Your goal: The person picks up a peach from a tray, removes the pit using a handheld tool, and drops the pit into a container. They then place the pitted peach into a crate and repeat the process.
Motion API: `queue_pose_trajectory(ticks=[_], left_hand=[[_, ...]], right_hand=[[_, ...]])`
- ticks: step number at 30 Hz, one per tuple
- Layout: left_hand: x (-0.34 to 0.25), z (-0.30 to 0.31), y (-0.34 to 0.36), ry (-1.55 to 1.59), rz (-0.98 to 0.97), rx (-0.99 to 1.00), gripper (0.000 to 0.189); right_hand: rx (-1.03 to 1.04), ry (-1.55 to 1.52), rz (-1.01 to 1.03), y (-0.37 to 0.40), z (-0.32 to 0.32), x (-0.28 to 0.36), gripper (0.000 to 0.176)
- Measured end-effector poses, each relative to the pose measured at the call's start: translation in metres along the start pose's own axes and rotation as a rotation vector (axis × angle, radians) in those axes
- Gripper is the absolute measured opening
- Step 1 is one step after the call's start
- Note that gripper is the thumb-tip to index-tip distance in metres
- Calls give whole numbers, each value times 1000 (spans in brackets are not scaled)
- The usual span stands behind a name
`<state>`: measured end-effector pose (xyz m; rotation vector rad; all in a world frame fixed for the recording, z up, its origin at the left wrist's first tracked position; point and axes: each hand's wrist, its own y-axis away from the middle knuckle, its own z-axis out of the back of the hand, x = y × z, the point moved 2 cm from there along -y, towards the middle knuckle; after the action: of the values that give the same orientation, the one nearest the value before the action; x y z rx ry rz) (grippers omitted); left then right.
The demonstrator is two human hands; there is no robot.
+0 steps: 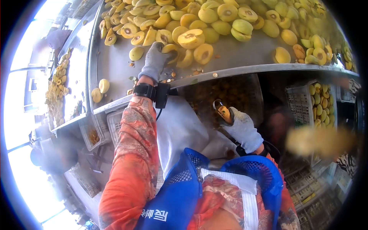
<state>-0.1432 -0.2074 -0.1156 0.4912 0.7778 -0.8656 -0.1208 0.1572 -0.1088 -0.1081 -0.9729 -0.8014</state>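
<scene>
My left hand [156,59], in a grey-white glove, reaches onto the metal table [119,69]. Its fingers are closed round a yellow fruit half [170,52] at the near edge of a large heap of halved fruit [207,15]. Below the table's rim, my right hand [243,128], gloved too, is wrapped round the wooden handle of a tool with a looped metal end [217,102]. Under that tool is a dark container of fruit [230,86], partly in shadow. A halved fruit [191,38] with a brown centre lies just right of my left hand.
At the right stands a crate [301,101] holding yellow fruit. Another crate [90,132] is below the table at the left. Two fruit halves [100,91] lie at the table's left corner. More fruit [57,90] is on a further table. A blurred smear covers the lower right.
</scene>
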Motion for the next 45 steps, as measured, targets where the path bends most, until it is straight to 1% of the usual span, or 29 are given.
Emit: queue_pose_trajectory(ticks=[2, 3, 4, 6, 8, 9, 10, 11, 12, 13, 15, 18, 20, 23, 26, 28, 29, 30, 32, 35, 38, 39, 41, 42, 44, 45], left_hand=[[-19, 9, 22, 371, 28, -84, 45], [-33, 22, 37, 497, 136, -97, 41], [-31, 30, 49, 774, 56, -48, 44], [-40, 39, 85, 1334, 151, 147, 53], [-69, 32, 117, 1505, 155, 126, 58], [-68, 27, 125, 1508, 153, 185, 60], [-62, 17, 131, 1473, 109, 139, 51], [-59, 12, 142, 942, -297, -15, 46], [-65, 6, 153, 650, -546, -78, 42], [-75, 1, 166, 379, -775, -203, 40], [-100, 3, 186, 858, -456, -43, 38], [-110, -2, 201, 865, -385, -86, 31], [-107, -2, 202, 560, -476, -190, 31], [-120, 6, 213, 165, -424, -245, 30], [-118, 3, 213, -10, -537, -319, 25], [-125, 0, 219, 506, -247, -188, 26], [-128, -2, 221, 614, -171, -160, 26], [-131, -5, 223, 723, -93, -141, 26], [-135, -7, 225, 664, -99, -169, 26], [-138, -6, 227, 582, -123, -136, 27], [-133, -2, 222, 413, -228, -14, 27], [-133, -4, 221, 447, -191, -8, 28], [-138, -7, 218, 516, -127, 2, 30], [-139, -9, 217, 547, -69, 44, 31], [-137, -12, 216, 611, 54, 120, 33], [-139, -12, 213, 441, -162, 86, 31]], right_hand=[[9, -12, 12, 1, 2, 13, 36], [10, -19, 16, 2, 3, 20, 36], [-41, -14, 76, 2, 5, 26, 35], [-126, -1, 214, 2, 5, 43, 33], [-140, 80, 232, -2, 4, 65, 37], [-147, 123, 236, -5, 4, 75, 40], [-148, 133, 231, -7, 3, 83, 39], [-149, 145, 221, -10, 2, 90, 39], [-151, 158, 210, -11, 1, 95, 39], [-174, 169, 218, -12, -1, 99, 38], [-218, 166, 213, -10, -4, 101, 38], [-228, 110, 169, -5, -10, 105, 39], [-239, 57, 167, -1, -18, 103, 37], [-97, -179, 91, 6, -26, 109, 33], [-107, -218, 247, 6, -31, 97, 30], [-49, -211, 226, 7, -27, 94, 31], [-21, -206, 217, 7, -25, 92, 31], [-30, -197, 277, 6, -26, 89, 30], [-48, -177, 400, 4, -31, 83, 26], [361, -720, -86, 18, -13, 98, 20], [596, -768, -133, 30, 10, 104, 12], [549, -736, -155, 29, 8, 102, 9], [609, -774, -157, 29, 9, 101, 8], [637, -791, -158, 30, 9, 100, 8], [633, -819, -87, 33, 8, 100, 9], [633, -831, -50, 35, 7, 99, 10]])
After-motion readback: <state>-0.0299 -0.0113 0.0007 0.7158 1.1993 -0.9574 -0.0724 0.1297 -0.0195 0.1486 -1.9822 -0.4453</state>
